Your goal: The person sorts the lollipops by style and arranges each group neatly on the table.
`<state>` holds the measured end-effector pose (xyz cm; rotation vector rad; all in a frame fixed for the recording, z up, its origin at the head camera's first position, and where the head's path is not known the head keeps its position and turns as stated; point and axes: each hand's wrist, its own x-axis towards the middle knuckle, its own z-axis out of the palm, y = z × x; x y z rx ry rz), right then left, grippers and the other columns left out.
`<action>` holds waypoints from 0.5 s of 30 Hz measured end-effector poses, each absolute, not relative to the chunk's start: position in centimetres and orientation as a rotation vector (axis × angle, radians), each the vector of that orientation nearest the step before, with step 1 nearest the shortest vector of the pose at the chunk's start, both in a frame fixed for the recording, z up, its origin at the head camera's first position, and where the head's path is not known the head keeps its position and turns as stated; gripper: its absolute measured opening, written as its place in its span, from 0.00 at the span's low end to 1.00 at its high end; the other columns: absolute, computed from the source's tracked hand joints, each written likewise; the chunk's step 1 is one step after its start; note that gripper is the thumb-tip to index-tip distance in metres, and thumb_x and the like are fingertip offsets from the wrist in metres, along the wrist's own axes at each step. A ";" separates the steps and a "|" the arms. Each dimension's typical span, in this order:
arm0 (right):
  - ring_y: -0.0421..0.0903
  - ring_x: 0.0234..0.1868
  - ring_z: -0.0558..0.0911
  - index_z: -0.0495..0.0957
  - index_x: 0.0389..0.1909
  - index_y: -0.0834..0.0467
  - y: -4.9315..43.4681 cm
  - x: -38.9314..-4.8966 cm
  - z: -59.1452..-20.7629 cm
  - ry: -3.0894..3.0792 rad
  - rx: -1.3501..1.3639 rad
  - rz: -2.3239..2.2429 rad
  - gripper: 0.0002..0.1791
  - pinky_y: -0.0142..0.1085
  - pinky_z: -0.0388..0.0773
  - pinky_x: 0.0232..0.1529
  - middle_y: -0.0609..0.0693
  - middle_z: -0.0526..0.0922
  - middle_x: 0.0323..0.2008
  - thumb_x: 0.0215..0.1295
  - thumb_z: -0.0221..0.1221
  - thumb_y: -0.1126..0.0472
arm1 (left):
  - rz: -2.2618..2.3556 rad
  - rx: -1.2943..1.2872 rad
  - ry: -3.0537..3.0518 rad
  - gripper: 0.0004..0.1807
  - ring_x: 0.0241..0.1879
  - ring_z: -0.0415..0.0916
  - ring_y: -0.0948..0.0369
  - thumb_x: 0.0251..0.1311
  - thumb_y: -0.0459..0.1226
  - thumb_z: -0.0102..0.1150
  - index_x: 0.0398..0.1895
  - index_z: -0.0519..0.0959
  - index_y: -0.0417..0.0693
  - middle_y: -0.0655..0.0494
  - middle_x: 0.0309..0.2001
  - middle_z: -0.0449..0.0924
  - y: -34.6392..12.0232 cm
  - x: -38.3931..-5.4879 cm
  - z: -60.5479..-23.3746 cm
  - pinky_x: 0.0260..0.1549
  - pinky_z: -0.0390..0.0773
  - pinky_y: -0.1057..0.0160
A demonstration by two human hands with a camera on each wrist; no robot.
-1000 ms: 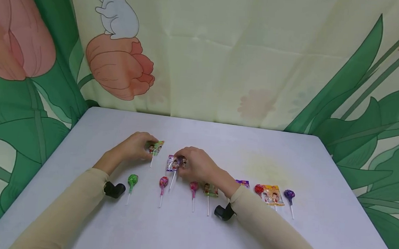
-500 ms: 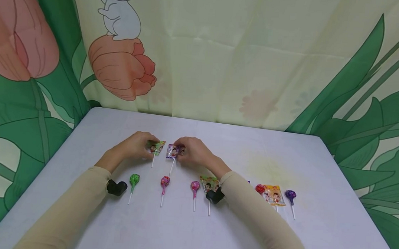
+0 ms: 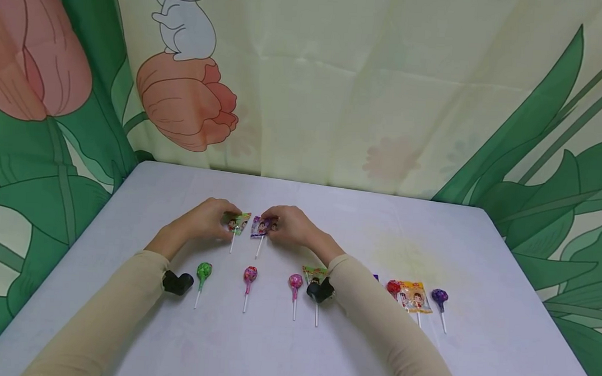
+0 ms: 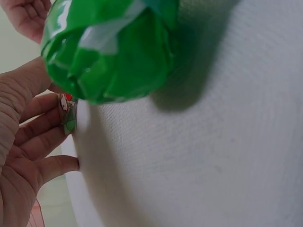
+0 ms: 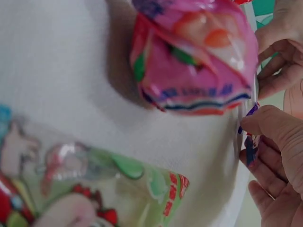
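Toward the back left of the table, my left hand (image 3: pixel 210 220) pinches the left edge of a lollipop in a flat green wrapper (image 3: pixel 239 223), its white stick pointing toward me. Just to the right, my right hand (image 3: pixel 291 227) pinches the right side of a lollipop in a flat purple wrapper (image 3: pixel 260 226), lying alongside with a small gap between the two. Fingers cover part of each wrapper. In the left wrist view a round green lollipop (image 4: pixel 111 52) looms large near the camera. A round pink lollipop (image 5: pixel 194 56) fills the upper part of the right wrist view.
Nearer me lies a row of lollipops: two round pink ones, including one at the left (image 3: pixel 250 274), a flat green-wrapped one (image 3: pixel 313 274) partly under the right wrist camera (image 3: pixel 320 291), then round red (image 3: pixel 393 287), flat orange (image 3: pixel 417 298) and round purple (image 3: pixel 440 296). A printed curtain (image 3: pixel 324 110) hangs behind.
My right hand has moved the purple-wrapped lollipop slightly away from me, level with the green-wrapped one, and has nearly stopped. My left hand has stayed almost still on its lollipop.
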<state>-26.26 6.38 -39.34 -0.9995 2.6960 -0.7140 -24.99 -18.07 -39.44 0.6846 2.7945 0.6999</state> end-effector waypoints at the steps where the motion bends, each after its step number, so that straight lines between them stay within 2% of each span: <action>1: 0.49 0.58 0.82 0.81 0.58 0.62 6.4 -26.3 -39.4 2.694 -1.001 -0.706 0.22 0.42 0.76 0.64 0.55 0.85 0.56 0.62 0.67 0.68 | 0.699 0.678 2.794 0.32 0.54 0.78 0.47 0.50 0.34 0.78 0.59 0.79 0.31 0.41 0.53 0.84 -18.0 -25.0 -39.4 0.63 0.74 0.44; 15: 0.52 0.65 0.78 0.80 0.61 0.61 6.8 -26.1 -39.4 2.680 -1.038 -0.640 0.26 0.43 0.71 0.69 0.56 0.82 0.61 0.60 0.68 0.66 | 0.691 0.619 2.786 0.32 0.55 0.78 0.48 0.51 0.34 0.78 0.61 0.79 0.34 0.43 0.54 0.83 -18.0 -25.0 -39.4 0.63 0.75 0.45</action>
